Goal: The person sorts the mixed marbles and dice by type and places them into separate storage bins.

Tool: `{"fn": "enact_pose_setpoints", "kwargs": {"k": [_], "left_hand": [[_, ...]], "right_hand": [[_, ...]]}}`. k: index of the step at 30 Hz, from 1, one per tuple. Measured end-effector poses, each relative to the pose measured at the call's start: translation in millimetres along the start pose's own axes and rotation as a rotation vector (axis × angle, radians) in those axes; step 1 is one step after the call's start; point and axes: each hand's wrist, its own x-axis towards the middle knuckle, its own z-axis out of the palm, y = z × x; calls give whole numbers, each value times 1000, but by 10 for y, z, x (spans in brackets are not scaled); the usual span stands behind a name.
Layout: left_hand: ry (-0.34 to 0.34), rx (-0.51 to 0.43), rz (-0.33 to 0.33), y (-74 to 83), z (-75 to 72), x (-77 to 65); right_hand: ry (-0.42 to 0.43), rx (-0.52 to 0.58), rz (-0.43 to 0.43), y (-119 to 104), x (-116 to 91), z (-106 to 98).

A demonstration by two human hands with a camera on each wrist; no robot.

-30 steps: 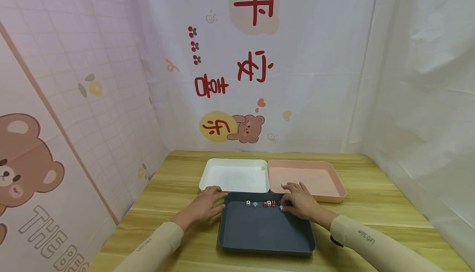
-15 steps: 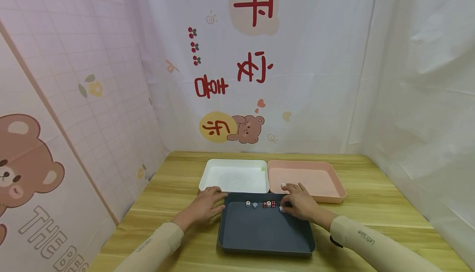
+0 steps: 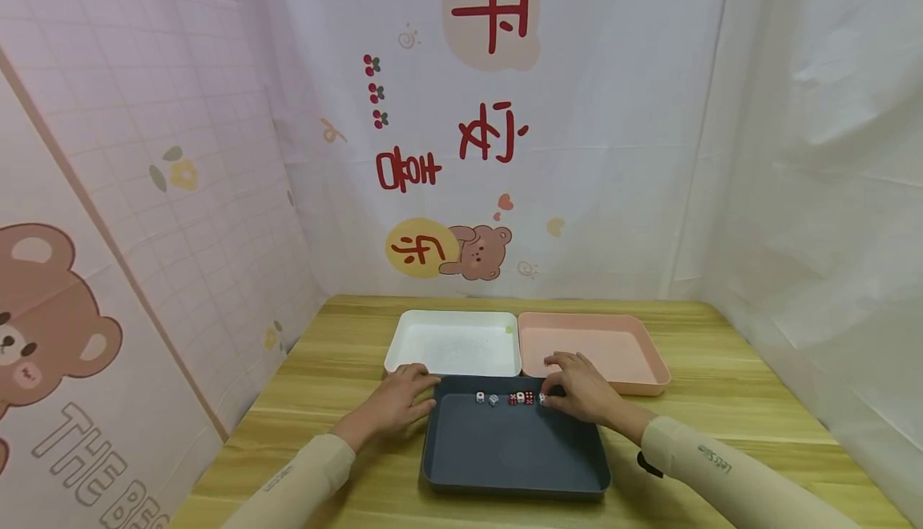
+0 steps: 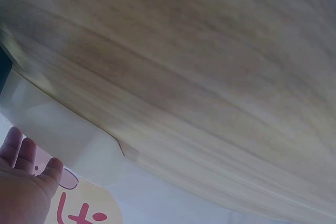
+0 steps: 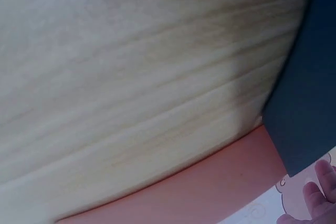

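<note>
A dark grey tray (image 3: 515,453) lies nearest me, with several small dice near its far wall. From the left come a white die (image 3: 480,397), a tilted white die (image 3: 493,400), then a white die (image 3: 521,396) between a red die (image 3: 513,399) and another red die (image 3: 530,397). My right hand (image 3: 586,391) reaches over the tray's far right corner. Its thumb and index finger pinch a white die (image 3: 542,398), just right of the red one and partly covered by them. My left hand (image 3: 395,399) rests with relaxed fingers at the tray's left rim.
Behind the dark tray, a white tray (image 3: 454,341) and a pink tray (image 3: 598,341) stand side by side on the wooden table (image 3: 728,401). Printed cloth walls (image 3: 613,152) enclose the table's back and sides.
My right thumb and index finger have shifted the white die slightly away from me and left, towards the row. A white spot by my right fingertips at the pink tray no longer shows. Left hand stays put.
</note>
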Motion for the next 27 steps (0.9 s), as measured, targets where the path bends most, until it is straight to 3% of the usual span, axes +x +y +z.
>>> {"fn": "enact_pose_setpoints", "kwargs": {"k": [10,16,21,27], "left_hand": [[1,1,1,16,-19,0],[0,-4,3,25,-24,-13],[23,7,1,21,-42,21],[-2,-5,-2,18,-29,-2]], "right_hand": [[72,10,-40,52,60,-55],[57,11,-17,102,100,-131],[106,35,22,184,184,-222],[102,42,58,306,252,-285]]}}
